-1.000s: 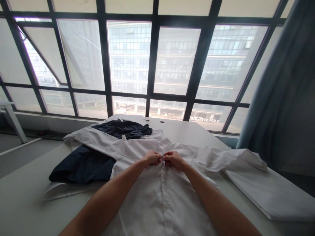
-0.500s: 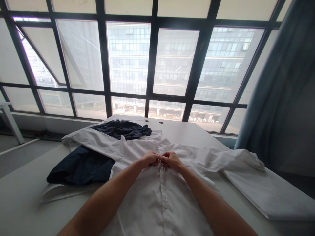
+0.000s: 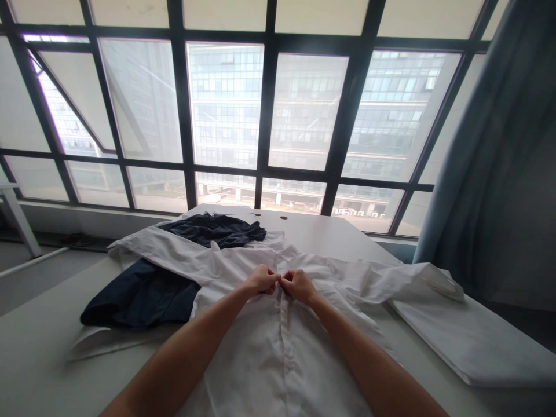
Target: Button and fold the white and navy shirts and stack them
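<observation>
A white long-sleeved shirt lies spread on the table, its collar at the far end and its sleeves stretched out to both sides. Its front placket runs down the middle toward me. My left hand pinches the left side of the placket at the upper chest. Fingertips almost touching it, my right hand pinches the placket's right side. Any button between the fingers is too small and covered to make out.
Dark navy garments lie under the left sleeve, with another crumpled dark garment behind. Folded white cloth rests at the right on the white table. A blue-grey curtain hangs at the right, before large windows.
Both hands stay at the same spot on the placket, with only small shifts of the fingers. The fingertips sit slightly closer together, and the view has moved a little.
</observation>
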### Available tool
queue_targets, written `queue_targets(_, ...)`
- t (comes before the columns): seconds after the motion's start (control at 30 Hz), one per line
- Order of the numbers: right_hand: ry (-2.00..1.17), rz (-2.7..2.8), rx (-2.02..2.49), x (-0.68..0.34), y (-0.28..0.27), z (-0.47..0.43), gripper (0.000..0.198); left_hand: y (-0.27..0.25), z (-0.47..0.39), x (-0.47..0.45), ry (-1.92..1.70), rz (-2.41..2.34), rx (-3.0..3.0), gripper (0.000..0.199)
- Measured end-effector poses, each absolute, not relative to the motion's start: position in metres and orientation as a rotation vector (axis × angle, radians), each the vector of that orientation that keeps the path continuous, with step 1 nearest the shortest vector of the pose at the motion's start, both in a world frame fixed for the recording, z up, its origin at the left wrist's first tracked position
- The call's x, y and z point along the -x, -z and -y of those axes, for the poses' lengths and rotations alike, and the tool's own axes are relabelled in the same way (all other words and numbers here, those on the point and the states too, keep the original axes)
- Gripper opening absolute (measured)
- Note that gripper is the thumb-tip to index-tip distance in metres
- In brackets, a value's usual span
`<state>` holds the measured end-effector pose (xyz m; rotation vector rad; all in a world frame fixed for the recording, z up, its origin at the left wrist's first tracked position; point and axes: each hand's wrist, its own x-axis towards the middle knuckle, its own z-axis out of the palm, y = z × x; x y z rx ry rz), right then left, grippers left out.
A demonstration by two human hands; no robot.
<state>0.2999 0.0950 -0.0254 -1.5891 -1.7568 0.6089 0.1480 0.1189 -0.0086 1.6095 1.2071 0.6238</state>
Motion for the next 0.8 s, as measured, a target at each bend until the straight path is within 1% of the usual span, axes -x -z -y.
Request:
queue_targets(0.13, -0.425, 1.800, 1.591, -0.298, 0.027, -0.095, 0.016, 0.013, -0.121, -0.149, -0.634, -1.246, -1.732, 0.036)
queue_targets(0.2, -0.391, 1.805, 1.569, -0.298, 0.028, -0.095, 0.016, 0.015, -0.122, -0.150, -0.635, -1.267, -1.781, 0.039)
queue_targets(0.27, -0.491, 1.776, 1.543, -0.299, 0.028, -0.095, 0.016, 0.017, -0.123, -0.151, -0.620, -1.278, -1.822, 0.039)
queue_targets(0.4, -0.951, 1.630, 1.506, -0.303, 0.022, -0.096, 0.018, 0.015, -0.123, -0.150, -0.568, -1.257, -1.934, 0.030)
queue_targets(0.47, -1.064, 1.602, 1.504, -0.306, 0.019, -0.097, 0.021, 0.012, -0.121, -0.150, -0.572, -1.254, -2.022, 0.027)
queue_targets(0.6, -1.104, 1.625, 1.546, -0.310, 0.016, -0.099, 0.026, 0.011, -0.118, -0.149, -0.655, -1.303, -2.225, 0.019)
queue_targets(0.67, -1.081, 1.637, 1.583, -0.310, 0.018, -0.100, 0.027, 0.014, -0.117, -0.148, -0.662, -1.339, -2.301, 0.019)
queue_targets(0.73, -1.014, 1.656, 1.614, -0.308, 0.021, -0.100, 0.024, 0.017, -0.116, -0.148, -0.646, -1.368, -2.345, 0.021)
queue_targets(0.8, -0.918, 1.683, 1.628, -0.304, 0.022, -0.098, 0.015, 0.020, -0.114, -0.148, -0.633, -1.393, -2.405, 0.023)
